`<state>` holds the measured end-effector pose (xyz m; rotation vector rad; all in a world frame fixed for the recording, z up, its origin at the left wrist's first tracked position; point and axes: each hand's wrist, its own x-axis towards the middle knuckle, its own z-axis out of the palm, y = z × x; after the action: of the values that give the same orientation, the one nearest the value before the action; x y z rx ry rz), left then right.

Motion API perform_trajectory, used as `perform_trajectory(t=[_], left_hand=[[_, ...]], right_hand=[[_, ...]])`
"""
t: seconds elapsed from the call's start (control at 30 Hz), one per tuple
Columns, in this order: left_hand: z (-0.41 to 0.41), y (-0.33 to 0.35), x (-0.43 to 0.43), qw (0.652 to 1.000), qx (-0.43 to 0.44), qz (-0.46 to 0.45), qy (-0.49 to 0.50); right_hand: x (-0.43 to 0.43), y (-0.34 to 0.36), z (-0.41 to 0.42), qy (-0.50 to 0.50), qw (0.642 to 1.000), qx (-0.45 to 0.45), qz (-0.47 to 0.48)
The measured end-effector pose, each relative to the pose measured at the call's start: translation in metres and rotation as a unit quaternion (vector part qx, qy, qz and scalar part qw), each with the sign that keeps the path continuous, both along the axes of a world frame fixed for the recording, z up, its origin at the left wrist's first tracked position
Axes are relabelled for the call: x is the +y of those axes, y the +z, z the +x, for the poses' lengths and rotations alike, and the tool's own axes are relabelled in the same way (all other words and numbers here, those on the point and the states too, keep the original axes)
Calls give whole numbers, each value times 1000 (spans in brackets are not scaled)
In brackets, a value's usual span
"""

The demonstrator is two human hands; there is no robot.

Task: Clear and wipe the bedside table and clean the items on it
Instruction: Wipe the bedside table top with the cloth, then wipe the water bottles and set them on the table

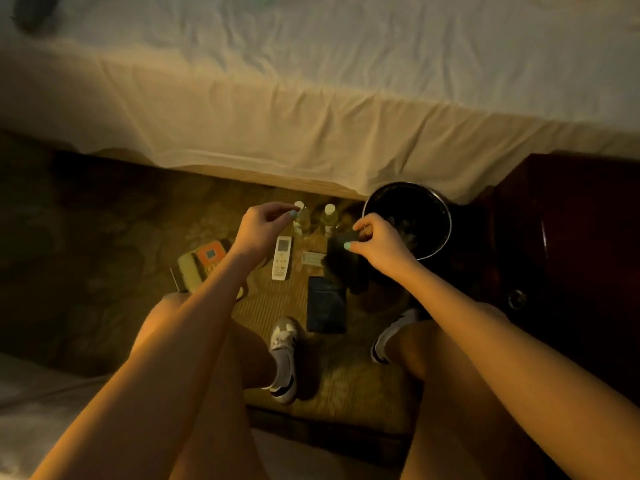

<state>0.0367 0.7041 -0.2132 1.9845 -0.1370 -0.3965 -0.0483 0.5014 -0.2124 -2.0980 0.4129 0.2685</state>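
On the patterned carpet lie two clear bottles, one on the left and one on the right. Near them are a white remote, a small white strip, a beige telephone with an orange panel, and a dark flat case. My left hand hovers with loosely curled fingers right by the left bottle's cap and holds nothing I can see. My right hand pinches a dark cloth that hangs down in front of the bin. The dark wooden bedside table stands at the right.
A round bin with a black liner stands between the bed and the bedside table. The bed with a white sheet runs across the top. My knees and white shoes are at the bottom, close to the items.
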Motion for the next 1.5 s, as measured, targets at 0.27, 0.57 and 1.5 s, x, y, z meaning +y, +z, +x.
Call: perform_trajectory(t=[0.27,0.57,1.5], left_hand=[[83,-116,-11,995,31,60,72],[147,-253,-29,987,82,95,99],[133,-199,-57,991,107,5,82]], right_hand=[[-10,-70,65,-9,999,-35,12],[-26,-127,131,6,1000,8,4],[-29,-63,95,-88,992,-31,-79]])
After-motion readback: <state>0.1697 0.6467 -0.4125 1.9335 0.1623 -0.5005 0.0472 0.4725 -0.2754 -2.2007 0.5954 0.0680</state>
